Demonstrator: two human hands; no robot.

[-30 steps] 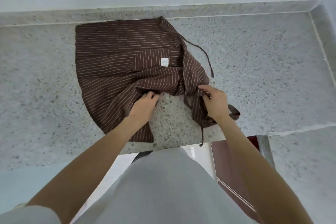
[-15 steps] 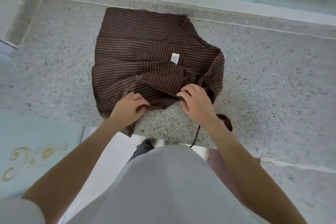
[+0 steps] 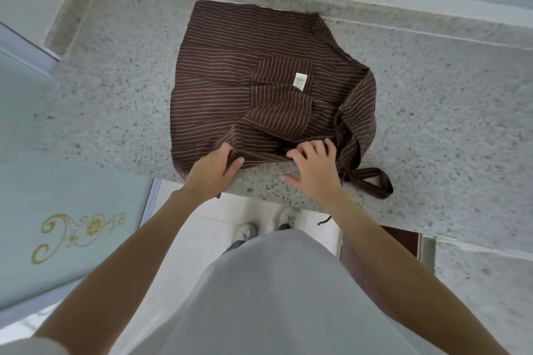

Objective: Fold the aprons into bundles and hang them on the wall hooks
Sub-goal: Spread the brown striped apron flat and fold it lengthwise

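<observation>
Pinching apron (image 3: 230, 72) hem, left hand (image 3: 212, 168), right hand (image 3: 313, 167) spread

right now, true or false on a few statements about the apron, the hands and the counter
1. The brown striped apron lies on the speckled counter. True.
2. The left hand holds the apron's near edge. True.
3. The right hand is off the apron, down at the person's side. False: its fingers rest on the cloth.
4. The white label faces up. True.
5. The apron hangs on a wall hook. False: it is on the counter, partly folded.
</observation>
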